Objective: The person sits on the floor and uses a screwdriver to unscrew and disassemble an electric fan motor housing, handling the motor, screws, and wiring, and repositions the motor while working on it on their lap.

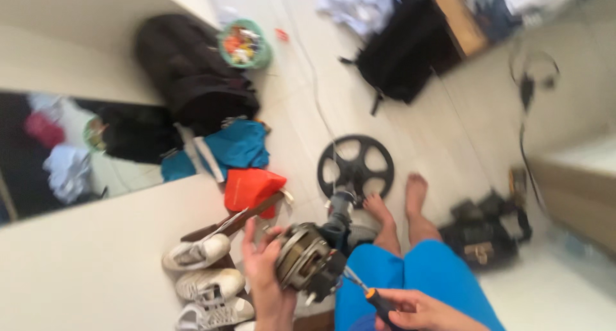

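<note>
My left hand grips a round electric motor, dark with a metal ring, attached to a grey stem that leads down to a black wheel-shaped base on the floor. My right hand holds a screwdriver with a black and orange handle, its tip pointing at the motor's lower side. My legs in blue shorts and bare feet lie beside the base. The picture is blurred by motion.
White sneakers line the wall at lower left. A red bag, blue cloth and a black backpack lie further off. A green basket, another black bag, a dark tool bag and a cable surround the floor.
</note>
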Tool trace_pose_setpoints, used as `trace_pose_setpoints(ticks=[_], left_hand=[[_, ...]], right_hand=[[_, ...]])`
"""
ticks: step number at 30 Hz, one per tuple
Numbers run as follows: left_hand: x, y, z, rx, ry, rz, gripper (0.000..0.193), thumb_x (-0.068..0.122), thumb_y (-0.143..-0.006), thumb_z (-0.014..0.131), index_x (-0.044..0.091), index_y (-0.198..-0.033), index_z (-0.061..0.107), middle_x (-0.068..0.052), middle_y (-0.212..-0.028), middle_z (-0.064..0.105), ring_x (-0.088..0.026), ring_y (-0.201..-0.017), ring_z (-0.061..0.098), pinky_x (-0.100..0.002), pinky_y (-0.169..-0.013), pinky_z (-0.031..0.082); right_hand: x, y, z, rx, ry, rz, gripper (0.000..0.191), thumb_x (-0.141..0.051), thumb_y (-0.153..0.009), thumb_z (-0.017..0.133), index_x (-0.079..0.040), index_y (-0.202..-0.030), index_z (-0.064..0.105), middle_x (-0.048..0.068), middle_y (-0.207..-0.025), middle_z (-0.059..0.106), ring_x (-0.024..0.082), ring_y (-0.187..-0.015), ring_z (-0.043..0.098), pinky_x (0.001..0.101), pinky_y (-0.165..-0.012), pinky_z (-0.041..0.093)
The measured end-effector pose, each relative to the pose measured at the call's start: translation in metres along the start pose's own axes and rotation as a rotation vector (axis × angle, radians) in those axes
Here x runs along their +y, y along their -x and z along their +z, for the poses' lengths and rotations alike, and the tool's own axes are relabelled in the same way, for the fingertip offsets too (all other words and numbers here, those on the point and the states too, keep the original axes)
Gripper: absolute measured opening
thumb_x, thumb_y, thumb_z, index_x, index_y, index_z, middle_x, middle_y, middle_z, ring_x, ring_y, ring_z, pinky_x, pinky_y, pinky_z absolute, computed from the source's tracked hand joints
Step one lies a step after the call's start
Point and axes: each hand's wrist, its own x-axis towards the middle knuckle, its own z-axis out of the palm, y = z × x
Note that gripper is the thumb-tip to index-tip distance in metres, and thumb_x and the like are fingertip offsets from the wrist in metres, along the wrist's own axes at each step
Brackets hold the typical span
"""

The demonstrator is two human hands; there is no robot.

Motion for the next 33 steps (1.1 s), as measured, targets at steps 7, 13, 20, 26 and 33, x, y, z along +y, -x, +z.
trace_pose_setpoints(ticks=[7,13,20,26,33], left_hand=[[0.013,0.001,0.039,-0.035,0.087,0.030,0.080,0.003,-0.085,0.068,0.006,-0.156,0.031,-0.017,-0.113,0.061,-0.022,-0.099,0.067,-0.036,-0.082,0.061],[0.028,0.006,0.056,-0.032,0.114,0.058,0.081,0.003,-0.085,0.071,0.004,-0.156,0.032,-0.015,-0.112,0.065,-0.020,-0.099,0.067,-0.033,-0.083,0.059],[0.008,0.006,0.039,-0.028,0.119,0.047,0.079,0.003,-0.083,0.070,0.003,-0.152,0.034,-0.016,-0.107,0.066,-0.023,-0.095,0.068,-0.039,-0.082,0.060],[-0.006,-0.009,0.027,-0.015,0.149,0.066,0.082,0.003,-0.082,0.071,0.005,-0.154,0.033,-0.015,-0.105,0.066,-0.024,-0.099,0.069,-0.040,-0.088,0.060],[-0.016,-0.007,0.014,-0.034,0.170,0.063,0.082,0.004,-0.085,0.073,0.003,-0.157,0.034,-0.013,-0.110,0.067,-0.021,-0.103,0.068,-0.037,-0.092,0.059]], right_hand=[[-0.054,0.009,0.052,0.107,-0.006,-0.133,0.067,-0.030,-0.094,0.066,-0.005,-0.153,0.046,0.017,-0.112,0.070,0.022,-0.083,0.065,0.0331,-0.075,0.053],[-0.085,0.011,0.093,0.089,0.140,0.015,0.078,-0.029,-0.086,0.067,-0.015,-0.157,0.039,0.014,-0.132,0.067,0.024,-0.083,0.068,0.0345,-0.073,0.054],[-0.078,0.006,0.069,-0.155,-0.188,-0.175,0.063,-0.017,-0.108,0.071,0.003,-0.158,0.039,0.015,-0.116,0.063,0.019,-0.086,0.061,0.0281,-0.063,0.045],[-0.105,-0.034,0.092,0.370,0.240,-0.036,0.061,-0.020,-0.099,0.073,-0.004,-0.150,0.046,0.012,-0.110,0.066,0.018,-0.086,0.066,0.0315,-0.070,0.052],[-0.146,-0.075,0.124,0.913,0.671,-0.460,0.054,-0.021,-0.097,0.073,-0.003,-0.143,0.052,0.011,-0.101,0.068,0.018,-0.080,0.067,0.0312,-0.067,0.053]])
